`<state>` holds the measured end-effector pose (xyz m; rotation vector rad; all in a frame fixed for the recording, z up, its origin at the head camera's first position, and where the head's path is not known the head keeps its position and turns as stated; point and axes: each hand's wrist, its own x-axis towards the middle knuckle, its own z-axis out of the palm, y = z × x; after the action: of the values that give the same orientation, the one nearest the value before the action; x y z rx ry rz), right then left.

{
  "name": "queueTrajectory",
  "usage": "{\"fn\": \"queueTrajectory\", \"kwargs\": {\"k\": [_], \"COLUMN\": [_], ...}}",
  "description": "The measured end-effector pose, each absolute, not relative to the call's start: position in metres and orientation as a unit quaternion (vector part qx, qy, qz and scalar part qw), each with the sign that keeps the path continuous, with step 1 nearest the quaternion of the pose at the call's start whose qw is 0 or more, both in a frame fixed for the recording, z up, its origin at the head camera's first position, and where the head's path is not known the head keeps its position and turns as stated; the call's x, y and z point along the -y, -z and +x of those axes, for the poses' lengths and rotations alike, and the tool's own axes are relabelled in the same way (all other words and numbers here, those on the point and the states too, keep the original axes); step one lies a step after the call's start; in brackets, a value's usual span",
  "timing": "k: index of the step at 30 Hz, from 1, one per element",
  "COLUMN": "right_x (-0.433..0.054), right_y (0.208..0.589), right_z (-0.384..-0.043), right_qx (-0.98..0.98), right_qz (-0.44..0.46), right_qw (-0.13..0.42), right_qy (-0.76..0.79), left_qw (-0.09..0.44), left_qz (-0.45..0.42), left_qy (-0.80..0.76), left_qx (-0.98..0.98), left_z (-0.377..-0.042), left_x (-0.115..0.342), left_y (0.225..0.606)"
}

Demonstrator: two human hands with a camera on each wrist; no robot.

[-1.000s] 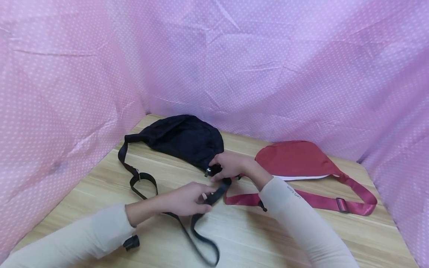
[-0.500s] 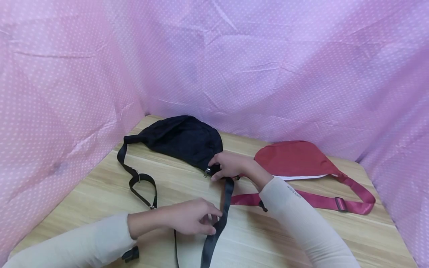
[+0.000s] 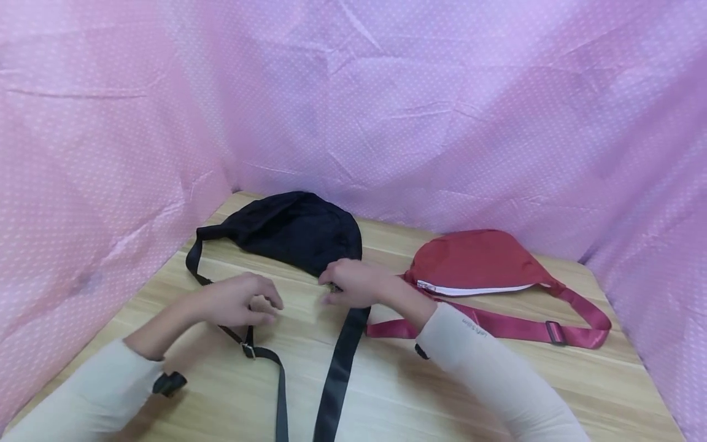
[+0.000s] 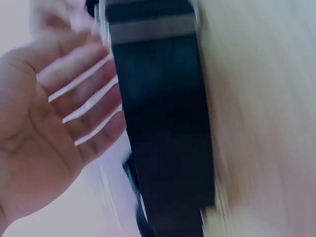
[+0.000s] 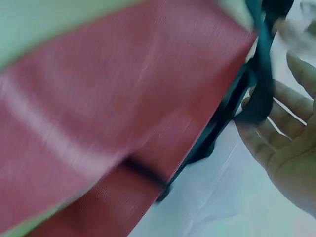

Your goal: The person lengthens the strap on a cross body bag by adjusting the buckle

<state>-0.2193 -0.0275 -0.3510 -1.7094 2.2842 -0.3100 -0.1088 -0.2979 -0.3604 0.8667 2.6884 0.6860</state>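
Observation:
A black waist bag (image 3: 298, 236) lies at the back left of the wooden table, its long black strap (image 3: 338, 371) running toward the front edge. Over the strap's left part hovers my left hand (image 3: 234, 301), fingers loosely bent around nothing. The left wrist view shows that palm beside a wide black strap (image 4: 163, 113), which the fingertips touch or overlap; I cannot tell which. My right hand (image 3: 356, 283) is at the bag's right corner, thumb and fingers spread around the metal zipper pull (image 3: 334, 287). Its fingers look fairly straight in the right wrist view, partly blurred.
A red waist bag (image 3: 475, 261) with a white zipper lies on the right, its dark red strap (image 3: 585, 337) looped in front. A metal slider (image 3: 248, 350) sits on the black strap. Pink dotted cloth (image 3: 353, 110) surrounds the table (image 3: 215, 399).
My left hand has let the strap go and moved left and up. My right hand has shifted slightly left along the bag's corner. The black strap now hangs straighter toward the front.

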Motion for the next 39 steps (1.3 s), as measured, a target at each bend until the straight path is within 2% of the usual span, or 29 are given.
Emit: {"fn": "queueTrajectory", "kwargs": {"k": [7,13,19,23,28,33,39], "right_x": [0.054,0.071,0.076,0.075,0.072,0.076,0.084], "right_y": [0.363,0.37,0.368,0.365,0.363,0.364,0.365], "right_z": [-0.16,-0.123,-0.114,-0.113,-0.11,-0.105,-0.096], "right_qx": [-0.777,-0.786,-0.8,-0.802,-0.8,-0.798,-0.787], "right_qz": [-0.619,-0.607,-0.584,-0.579,-0.583,-0.587,-0.603], "right_qw": [0.087,0.088,0.113,0.127,0.126,0.123,0.115], "right_qy": [0.074,0.074,0.078,0.072,0.059,0.057,0.065], "left_qw": [0.136,0.132,0.101,0.089,0.07,0.021,-0.004], "left_qz": [0.299,0.318,0.348,0.33,0.29,0.294,0.293], "left_qy": [-0.254,-0.245,-0.263,-0.282,-0.295,-0.283,-0.272], "left_qx": [-0.91,-0.906,-0.894,-0.896,-0.908,-0.913,-0.917], "left_z": [-0.101,-0.097,-0.1,-0.103,-0.106,-0.11,-0.115], "left_x": [0.343,0.351,0.36,0.371,0.392,0.412,0.435], "left_y": [0.363,0.366,0.378,0.385,0.388,0.39,0.392]}}
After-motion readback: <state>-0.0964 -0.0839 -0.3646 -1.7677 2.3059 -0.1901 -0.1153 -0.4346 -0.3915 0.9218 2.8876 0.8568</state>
